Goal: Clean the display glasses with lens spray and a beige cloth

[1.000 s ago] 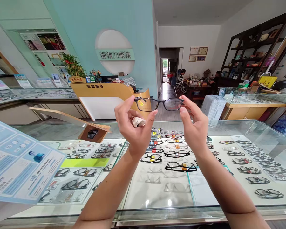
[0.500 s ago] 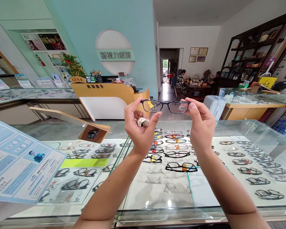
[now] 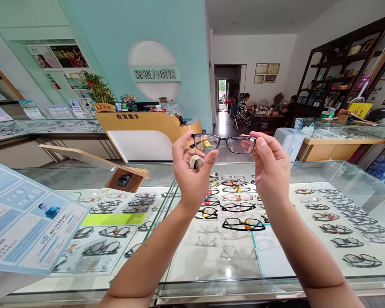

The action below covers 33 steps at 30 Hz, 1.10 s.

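A pair of dark-framed glasses [image 3: 223,139] is held up above the glass display case [image 3: 211,280], its lenses facing me. My left hand [image 3: 192,171] grips the left end of the frame between thumb and fingers. Tucked in the same palm is a crumpled whitish cloth [image 3: 196,161]. The right end of the frame is pinched by my right hand [image 3: 271,164]. Below the hands, rows of glasses, among them a black pair [image 3: 244,224], lie inside the case.
A blue and white leaflet [image 3: 32,218] stands at the left front. Behind it is a tilted wooden-framed mirror [image 3: 126,177]. Beyond the case are a wooden counter [image 3: 147,122], a pale suitcase [image 3: 288,143] and two people at a far table.
My left hand has shifted slightly to the right. The glasses have turned a little, and the cloth has moved slightly right with the hand.
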{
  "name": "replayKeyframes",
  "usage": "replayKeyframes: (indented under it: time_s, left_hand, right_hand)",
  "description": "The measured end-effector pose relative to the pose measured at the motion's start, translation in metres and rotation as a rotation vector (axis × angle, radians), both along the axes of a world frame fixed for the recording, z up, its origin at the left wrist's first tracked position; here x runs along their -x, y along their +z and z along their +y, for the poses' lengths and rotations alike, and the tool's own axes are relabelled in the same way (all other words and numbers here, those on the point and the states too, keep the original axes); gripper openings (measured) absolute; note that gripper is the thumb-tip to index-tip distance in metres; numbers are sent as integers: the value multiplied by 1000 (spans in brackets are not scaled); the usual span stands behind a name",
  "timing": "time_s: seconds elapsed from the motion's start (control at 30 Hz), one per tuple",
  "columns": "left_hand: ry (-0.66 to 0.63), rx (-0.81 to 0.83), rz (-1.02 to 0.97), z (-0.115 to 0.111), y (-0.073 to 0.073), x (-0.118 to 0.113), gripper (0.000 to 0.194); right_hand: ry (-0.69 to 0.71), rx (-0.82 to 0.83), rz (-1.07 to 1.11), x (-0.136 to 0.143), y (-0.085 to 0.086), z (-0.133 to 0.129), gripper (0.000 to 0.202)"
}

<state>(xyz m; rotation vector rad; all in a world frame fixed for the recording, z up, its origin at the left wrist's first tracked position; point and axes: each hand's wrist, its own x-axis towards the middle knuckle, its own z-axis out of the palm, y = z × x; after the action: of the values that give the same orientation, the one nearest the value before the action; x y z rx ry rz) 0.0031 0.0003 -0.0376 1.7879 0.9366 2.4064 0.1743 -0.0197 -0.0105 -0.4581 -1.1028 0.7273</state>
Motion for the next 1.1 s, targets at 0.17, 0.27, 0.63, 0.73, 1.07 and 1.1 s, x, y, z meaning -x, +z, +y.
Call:
replayKeyframes:
  time_s: [0.17, 0.27, 0.63, 0.73, 1.07, 1.1]
  left_hand:
    - [14, 14, -29, -4, 1, 1, 72]
    - [17, 60, -25, -7, 4, 4, 69]
    - [-77, 204, 8, -3, 2, 8, 66]
    - [-96, 156, 31, 3, 1, 9, 68]
    - [-38, -70, 13, 6, 0, 3, 68]
    - [-9, -96, 18, 5, 0, 3, 68]
  right_hand:
    - [-7, -18, -2, 1, -1, 4, 18]
    - [-28, 5, -9, 0, -2, 6, 22]
    - [-121, -26, -71, 0, -2, 1, 22]
    - [-216, -87, -132, 2, 0, -6, 18]
    - [-173, -156, -224, -2, 3, -7, 17]
    - [-156, -140, -225, -3, 4, -5, 17]
